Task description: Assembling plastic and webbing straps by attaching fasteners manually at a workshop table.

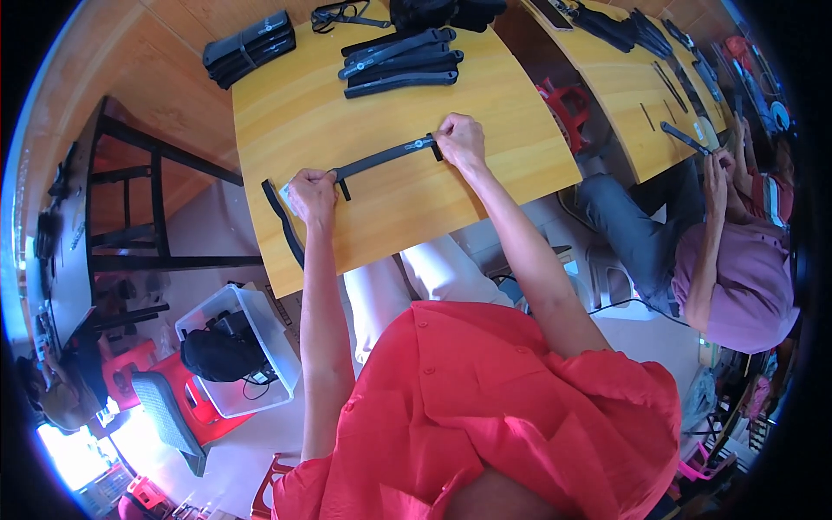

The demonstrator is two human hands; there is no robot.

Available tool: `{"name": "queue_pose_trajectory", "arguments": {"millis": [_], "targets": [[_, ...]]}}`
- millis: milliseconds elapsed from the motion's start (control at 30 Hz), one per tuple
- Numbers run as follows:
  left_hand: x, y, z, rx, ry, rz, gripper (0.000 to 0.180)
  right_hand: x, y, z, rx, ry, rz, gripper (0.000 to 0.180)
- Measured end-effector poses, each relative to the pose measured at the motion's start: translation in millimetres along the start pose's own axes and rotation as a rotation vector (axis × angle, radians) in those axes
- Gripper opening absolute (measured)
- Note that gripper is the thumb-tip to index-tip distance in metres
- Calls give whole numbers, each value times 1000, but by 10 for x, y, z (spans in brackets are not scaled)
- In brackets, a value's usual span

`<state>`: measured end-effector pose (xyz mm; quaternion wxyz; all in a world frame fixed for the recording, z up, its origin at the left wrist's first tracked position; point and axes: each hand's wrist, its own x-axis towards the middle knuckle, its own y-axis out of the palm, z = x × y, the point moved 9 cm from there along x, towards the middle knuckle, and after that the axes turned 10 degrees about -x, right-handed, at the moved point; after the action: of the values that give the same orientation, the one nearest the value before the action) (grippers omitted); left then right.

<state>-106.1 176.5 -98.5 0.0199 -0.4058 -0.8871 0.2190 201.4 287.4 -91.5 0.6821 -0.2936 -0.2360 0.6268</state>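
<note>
On the wooden table (pixel 286 113) a curved black strip (pixel 282 221) lies by the left edge. Just beside it, our left hand (pixel 312 194) pinches one end of a long black strap (pixel 386 157); our right hand (pixel 459 141) pinches the other. Stacked straps (pixel 400 61) rest farther back.

A: Item one, the worktop (pixel 390 204): how is the surface recorded?

B: Yellow wood grain, smooth, with a low sheen.

A: The black strap (pixel 386 158) pinched by the left hand (pixel 312 195) and the right hand (pixel 459 140)?

B: Entered as matt, plastic-like or rubber-like; the exact material cannot be told.

A: The stacked black straps (pixel 400 61)?

B: The same matt finish is noted.

A: The bin (pixel 260 312) on the floor?

B: Translucent plastic, glossy.
</note>
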Motion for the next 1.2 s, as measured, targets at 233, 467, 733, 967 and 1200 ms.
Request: {"name": "queue_pose_trajectory", "arguments": {"millis": [233, 467, 733, 967, 1200], "targets": [[-3, -8, 0, -22, -74, 9, 12, 53, 25, -47, -40, 67, 59, 5], [69, 35, 38, -189, -111, 45, 13, -3, -27, -9, -33, 158, 131, 6], [76, 61, 78, -367, -127, 100, 9, 26, 18, -67, -36, 99, 63, 6], [-48, 48, -59, -316, 19, 69, 8, -2, -5, -58, -10, 122, 103, 6], [-44, 29, -95, 11, 122, -32, 6, 47, 20, -114, -6, 88, 62, 6]]}}
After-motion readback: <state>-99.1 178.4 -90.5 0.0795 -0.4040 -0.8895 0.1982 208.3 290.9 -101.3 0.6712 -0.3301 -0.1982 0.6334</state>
